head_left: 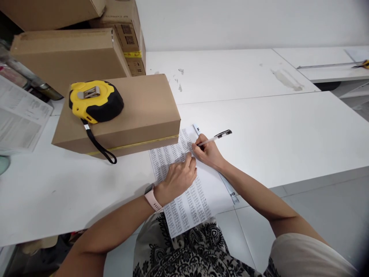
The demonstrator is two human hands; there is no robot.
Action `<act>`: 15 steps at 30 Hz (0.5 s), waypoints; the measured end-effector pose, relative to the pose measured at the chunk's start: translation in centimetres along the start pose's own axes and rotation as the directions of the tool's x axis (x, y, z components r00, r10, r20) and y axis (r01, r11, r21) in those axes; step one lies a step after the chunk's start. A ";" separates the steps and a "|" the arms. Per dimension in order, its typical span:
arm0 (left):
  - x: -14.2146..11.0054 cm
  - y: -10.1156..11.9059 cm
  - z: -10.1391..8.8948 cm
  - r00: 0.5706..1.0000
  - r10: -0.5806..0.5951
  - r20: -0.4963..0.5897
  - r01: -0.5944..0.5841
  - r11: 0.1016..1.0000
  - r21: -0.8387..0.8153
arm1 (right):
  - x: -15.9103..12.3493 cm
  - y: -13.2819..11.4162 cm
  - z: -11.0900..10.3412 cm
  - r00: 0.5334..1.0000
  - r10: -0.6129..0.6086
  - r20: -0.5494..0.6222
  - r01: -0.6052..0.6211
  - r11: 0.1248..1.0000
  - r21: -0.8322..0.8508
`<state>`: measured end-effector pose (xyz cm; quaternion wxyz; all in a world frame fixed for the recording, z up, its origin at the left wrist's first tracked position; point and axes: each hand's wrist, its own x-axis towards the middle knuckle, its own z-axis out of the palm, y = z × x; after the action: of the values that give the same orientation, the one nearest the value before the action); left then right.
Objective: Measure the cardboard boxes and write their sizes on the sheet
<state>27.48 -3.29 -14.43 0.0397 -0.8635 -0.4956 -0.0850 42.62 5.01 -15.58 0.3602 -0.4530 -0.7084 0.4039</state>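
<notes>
My right hand (208, 152) is closed round a clear pen with a black cap (215, 137), its tip down on a printed sheet of small text columns (190, 200) lying on the white table (259, 130). My left hand (178, 177), with a pale pink watch on the wrist, rests on the same sheet with its fingers curled, knuckles up, close beside the right hand. The sheet's top edge slips under a flat cardboard box (135, 115). A yellow and black tape measure (95, 100) sits on that box, its black strap hanging over the front side.
Larger cardboard boxes (69, 54) are stacked at the back left. Printed papers (20, 111) lie at the far left. A second white table at the far right carries a long metal ruler (325, 66) and a yellow-handled tool (363, 64). The sheet overhangs the table's near edge.
</notes>
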 end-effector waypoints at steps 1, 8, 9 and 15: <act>0.0 0.0 0.0 1.000 -0.001 0.001 0.001 1.000 0.000 | 0.0 0.0 0.0 1.000 0.001 0.001 -0.001 1.000 -0.003; 0.1 0.0 -0.4 1.000 0.009 0.020 -0.009 1.000 0.004 | 0.0 -0.1 -0.1 1.000 0.005 -0.001 -0.005 1.000 -0.010; 0.1 0.0 -0.5 1.000 0.009 0.025 -0.009 1.000 0.003 | 0.0 -0.1 -0.1 1.000 0.004 -0.004 -0.004 1.000 -0.009; 0.2 0.1 -0.6 0.999 -0.005 0.049 0.006 1.000 -0.008 | 0.0 -0.1 -0.2 0.999 0.017 -0.041 -0.016 1.000 0.024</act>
<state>27.60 -3.29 -13.83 0.0237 -0.8640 -0.4985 -0.0662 42.76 5.08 -15.40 0.3768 -0.4630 -0.6921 0.4058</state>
